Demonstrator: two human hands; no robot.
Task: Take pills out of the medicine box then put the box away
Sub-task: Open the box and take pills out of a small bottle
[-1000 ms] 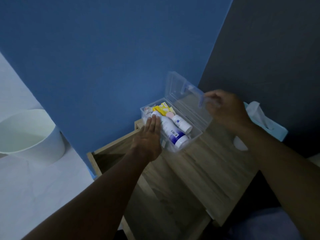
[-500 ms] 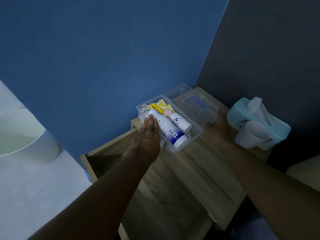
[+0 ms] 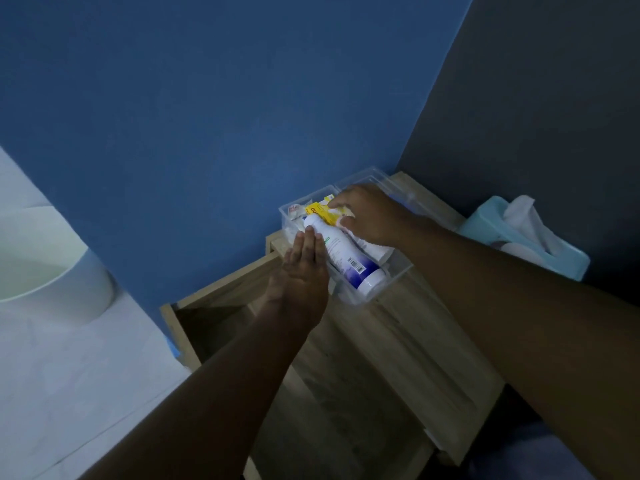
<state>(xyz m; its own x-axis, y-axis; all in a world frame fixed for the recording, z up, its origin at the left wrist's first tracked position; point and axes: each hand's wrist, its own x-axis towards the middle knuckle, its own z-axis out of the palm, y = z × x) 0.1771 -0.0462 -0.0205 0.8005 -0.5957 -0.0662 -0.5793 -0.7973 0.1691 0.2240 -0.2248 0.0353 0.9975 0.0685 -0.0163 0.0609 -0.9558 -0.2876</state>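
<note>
Right hand (image 3: 372,216) now reaches in, hiding yellow packet (image 3: 320,213).

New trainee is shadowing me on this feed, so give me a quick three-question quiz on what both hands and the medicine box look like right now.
1. True or false: the lid of the medicine box is closed.
2. Which hand reaches into the box at the yellow packet?
A. left hand
B. right hand
C. neither
3. Fill in: the white spray bottle lies on its ____ inside the box.

Key
1. False: the box is open and the clear lid lies flat behind it.
2. B; the left hand rests flat against the box's near left side.
3. Side.
</note>
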